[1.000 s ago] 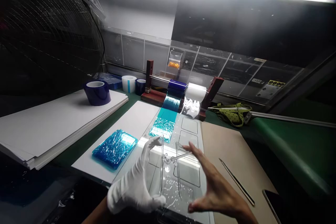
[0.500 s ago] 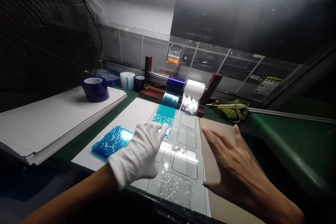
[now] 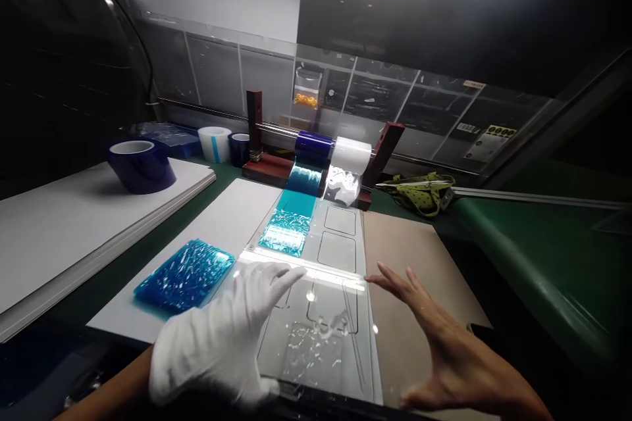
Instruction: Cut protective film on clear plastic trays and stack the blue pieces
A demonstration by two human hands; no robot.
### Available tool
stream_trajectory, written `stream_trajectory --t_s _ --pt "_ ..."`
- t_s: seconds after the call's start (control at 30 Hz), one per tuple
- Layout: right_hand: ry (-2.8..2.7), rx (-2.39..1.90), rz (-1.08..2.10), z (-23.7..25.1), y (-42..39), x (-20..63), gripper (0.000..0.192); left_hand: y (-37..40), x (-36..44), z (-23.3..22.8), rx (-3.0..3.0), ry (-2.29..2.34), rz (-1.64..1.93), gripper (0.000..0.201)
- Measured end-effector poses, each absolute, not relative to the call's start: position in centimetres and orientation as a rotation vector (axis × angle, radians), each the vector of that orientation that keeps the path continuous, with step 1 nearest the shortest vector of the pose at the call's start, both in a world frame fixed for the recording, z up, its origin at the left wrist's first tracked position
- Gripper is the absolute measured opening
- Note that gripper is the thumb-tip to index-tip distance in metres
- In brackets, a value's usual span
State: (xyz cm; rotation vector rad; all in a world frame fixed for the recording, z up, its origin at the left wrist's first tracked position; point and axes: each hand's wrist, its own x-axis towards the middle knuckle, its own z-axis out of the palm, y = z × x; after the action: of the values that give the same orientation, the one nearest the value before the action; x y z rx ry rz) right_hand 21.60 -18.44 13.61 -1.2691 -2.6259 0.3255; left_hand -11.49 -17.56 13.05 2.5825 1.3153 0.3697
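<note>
Closest to me, the gloved left hand and bare right hand lie spread open, flanking a clear plastic sheet that lies flat on the white template. Beyond it a strip of teal film runs back to the roll holder, a blue film pack lying to the left.

The gloved left hand covers the near left corner of the clear plate; its wrist runs off the bottom edge. The bare right hand is cut at the forearm too. Far back, the yellow label is too small to read. The white board stack leaves the left edge.
</note>
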Motion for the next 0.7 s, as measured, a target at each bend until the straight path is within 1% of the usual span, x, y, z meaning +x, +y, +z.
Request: stream_trajectory --t_s 0.1,0.17,0.23,0.37,0.53,0.67,0.7 --pt "-2.477 -1.343 0.235 12.4 -17.4 21.2 0.121 -16.4 -8.6 10.8 2.581 1.824 0.581 0.109" --pt "-2.342 -1.457 0.171 11.3 -16.0 21.4 0.119 -15.3 -6.6 9.2 2.489 2.134 0.659 0.111" --pt "-2.201 -1.578 0.121 9.9 -14.0 22.6 0.117 -14.5 -5.4 7.9 2.389 2.221 0.672 0.112" --pt "-2.029 -1.775 0.169 6.3 -8.5 26.4 0.116 -14.4 -5.0 5.7 2.226 2.167 0.77 0.11" --pt "-2.043 -1.844 0.295 2.0 -2.4 28.7 0.111 -16.2 -5.9 3.6 2.212 1.93 0.918 0.109" --pt "-2.037 -1.883 0.318 1.1 -1.6 28.8 0.106 -17.1 -6.6 3.5 2.225 1.726 0.955 0.108" --pt "-2.021 -1.903 0.309 1.1 -2.1 29.1 0.102 -17.2 -6.8 3.6 2.214 1.685 0.969 0.107"
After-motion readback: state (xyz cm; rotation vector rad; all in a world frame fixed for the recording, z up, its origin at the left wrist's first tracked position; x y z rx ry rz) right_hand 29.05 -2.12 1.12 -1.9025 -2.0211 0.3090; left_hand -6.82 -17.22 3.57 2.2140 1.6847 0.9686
